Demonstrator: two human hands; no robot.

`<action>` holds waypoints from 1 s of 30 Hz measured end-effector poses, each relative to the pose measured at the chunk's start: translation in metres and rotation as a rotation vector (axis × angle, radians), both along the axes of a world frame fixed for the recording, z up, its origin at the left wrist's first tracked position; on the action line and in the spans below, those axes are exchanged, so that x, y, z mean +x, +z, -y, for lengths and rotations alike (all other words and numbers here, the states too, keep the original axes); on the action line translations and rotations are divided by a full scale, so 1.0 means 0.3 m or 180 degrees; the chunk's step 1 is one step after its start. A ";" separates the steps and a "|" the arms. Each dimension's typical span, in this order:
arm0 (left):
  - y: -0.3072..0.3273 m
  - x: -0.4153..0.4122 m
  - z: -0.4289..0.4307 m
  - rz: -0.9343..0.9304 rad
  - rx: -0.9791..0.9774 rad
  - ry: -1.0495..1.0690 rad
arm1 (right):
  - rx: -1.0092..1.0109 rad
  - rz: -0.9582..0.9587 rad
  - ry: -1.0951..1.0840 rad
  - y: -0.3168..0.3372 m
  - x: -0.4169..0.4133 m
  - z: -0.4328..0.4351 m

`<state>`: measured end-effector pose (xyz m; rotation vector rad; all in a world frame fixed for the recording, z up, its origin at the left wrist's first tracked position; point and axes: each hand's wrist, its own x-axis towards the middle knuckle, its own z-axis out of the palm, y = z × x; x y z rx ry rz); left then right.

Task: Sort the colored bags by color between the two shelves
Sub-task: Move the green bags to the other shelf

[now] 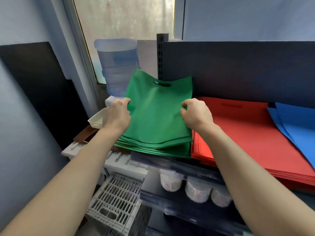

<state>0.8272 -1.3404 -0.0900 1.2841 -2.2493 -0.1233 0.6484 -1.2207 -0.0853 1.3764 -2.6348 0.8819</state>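
Presently, head view: left hand (117, 114) closed, pinching left edge of top green bag (156, 113); right hand (197, 114) closed, pinching its right edge, bag lifted at far end w/ handle slot up, near end lying on green stack (153, 148) at left end of shelf (170, 163). Beside it, touching: red stack (247, 133), then blue bags (296, 121) overlapping red at far right. Prob. light, soft, floppy non-woven fabric, not fragile, a bit slick between layers, so best gripped at both side edges approx. mid-height, or thru handle slot, to stop sagging & dragging bags below.
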 end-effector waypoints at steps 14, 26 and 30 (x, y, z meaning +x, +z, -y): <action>-0.068 0.017 0.142 0.0877 0.0419 -0.0201 | 0.0592 -0.0385 -0.0716 -0.003 0.085 -0.017; 0.111 -0.353 -0.367 -0.0546 -0.0229 -0.2467 | -0.0064 -0.0995 -0.1203 0.101 -0.027 -0.441; 0.154 -0.500 -0.654 -0.0842 -0.0464 -0.3255 | -0.0078 -0.1149 -0.1669 0.124 -0.113 -0.733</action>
